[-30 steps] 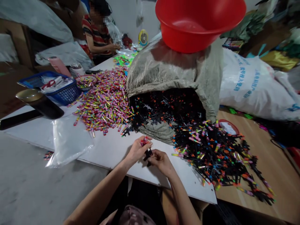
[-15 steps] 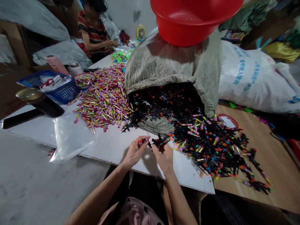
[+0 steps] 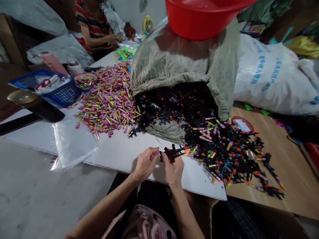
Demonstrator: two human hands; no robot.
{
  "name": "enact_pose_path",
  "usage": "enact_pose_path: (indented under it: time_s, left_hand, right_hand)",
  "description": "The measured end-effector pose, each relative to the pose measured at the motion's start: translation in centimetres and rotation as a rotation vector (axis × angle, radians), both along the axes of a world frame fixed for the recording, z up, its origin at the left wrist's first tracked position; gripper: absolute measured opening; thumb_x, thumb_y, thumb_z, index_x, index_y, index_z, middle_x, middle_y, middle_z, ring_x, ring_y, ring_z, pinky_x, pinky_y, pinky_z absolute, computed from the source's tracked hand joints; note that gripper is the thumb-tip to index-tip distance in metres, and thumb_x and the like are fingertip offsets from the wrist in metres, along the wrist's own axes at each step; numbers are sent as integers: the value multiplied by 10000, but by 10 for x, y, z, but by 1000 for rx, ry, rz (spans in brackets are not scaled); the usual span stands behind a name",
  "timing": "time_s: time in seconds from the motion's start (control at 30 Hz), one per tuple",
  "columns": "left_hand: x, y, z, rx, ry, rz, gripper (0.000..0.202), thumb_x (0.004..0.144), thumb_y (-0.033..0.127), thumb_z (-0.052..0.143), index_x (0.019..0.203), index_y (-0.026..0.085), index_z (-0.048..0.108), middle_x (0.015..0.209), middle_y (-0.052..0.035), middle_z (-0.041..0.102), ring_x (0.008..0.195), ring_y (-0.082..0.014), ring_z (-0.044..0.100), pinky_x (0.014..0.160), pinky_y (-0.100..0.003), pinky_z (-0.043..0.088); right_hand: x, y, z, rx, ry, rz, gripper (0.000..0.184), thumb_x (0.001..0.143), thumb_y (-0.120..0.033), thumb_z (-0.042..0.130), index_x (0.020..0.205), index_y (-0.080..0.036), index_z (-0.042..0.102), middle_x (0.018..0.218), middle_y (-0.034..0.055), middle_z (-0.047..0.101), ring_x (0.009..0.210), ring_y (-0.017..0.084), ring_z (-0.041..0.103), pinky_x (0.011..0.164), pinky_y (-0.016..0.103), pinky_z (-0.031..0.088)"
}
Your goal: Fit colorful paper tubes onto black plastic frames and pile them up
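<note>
My left hand (image 3: 144, 164) is closed in a pinch on a small pink and red tube (image 3: 154, 154). Close beside it, my right hand (image 3: 173, 167) grips a black plastic toy piece (image 3: 174, 152) that points right toward the pile. The two things meet tip to tip over the white board (image 3: 119, 152). A heap of black pieces with coloured tubes (image 3: 224, 152) spills from the open grey sack (image 3: 179, 66) just right of my hands.
A pile of coloured tubes (image 3: 107, 99) lies to the left, with a clear plastic bag (image 3: 71, 142), a blue basket (image 3: 50, 88) and a dark cup (image 3: 35, 104). A red basin (image 3: 199, 16) sits on the sack. Another person (image 3: 93, 28) works at the far end.
The black piece has turned from hanging down between my hands to lying level, pointing right. Both hands have shifted slightly toward the pile.
</note>
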State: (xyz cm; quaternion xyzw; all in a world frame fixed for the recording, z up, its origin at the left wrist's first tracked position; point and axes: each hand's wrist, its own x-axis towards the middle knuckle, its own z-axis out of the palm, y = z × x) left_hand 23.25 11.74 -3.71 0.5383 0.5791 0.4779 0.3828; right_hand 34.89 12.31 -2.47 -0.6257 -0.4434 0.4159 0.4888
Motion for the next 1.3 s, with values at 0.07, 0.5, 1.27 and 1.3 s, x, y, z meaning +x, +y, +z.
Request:
enact_pose_path:
  time_s: [0.07,0.5,1.27,1.3]
  left_hand:
    - [-1,-2,-3,-80,-15,1,233,760,281,554,945,191,665,803,-39,692,724,-162,613,716,-274,476]
    - [-6,1,1,-154,-195,-26,296,743,356,568,949,169,670,637,8,601,581,-117,513,589,-234,417]
    - [4,-14,-10,30,-65,-14,216,759,251,564,936,183,668,834,-37,681,763,-142,615,739,-251,478]
    - [5,-14,-9,73,-33,-12,213,757,239,557,931,185,668,865,-43,689,803,-150,625,773,-261,480]
  right_hand:
    - [0,-2,-3,-18,3,24,280,665,-437,636,734,-167,663,638,45,691,549,185,624,548,302,526]
    - [0,-8,-3,191,-186,84,197,725,-399,624,710,-207,666,702,49,706,643,196,656,650,322,542]
    - [8,-12,5,198,-270,72,210,741,-382,605,702,-196,692,678,50,713,624,197,660,637,309,545]
    - [8,-11,4,170,-251,61,221,732,-391,611,704,-188,693,675,54,714,620,201,661,634,312,547]
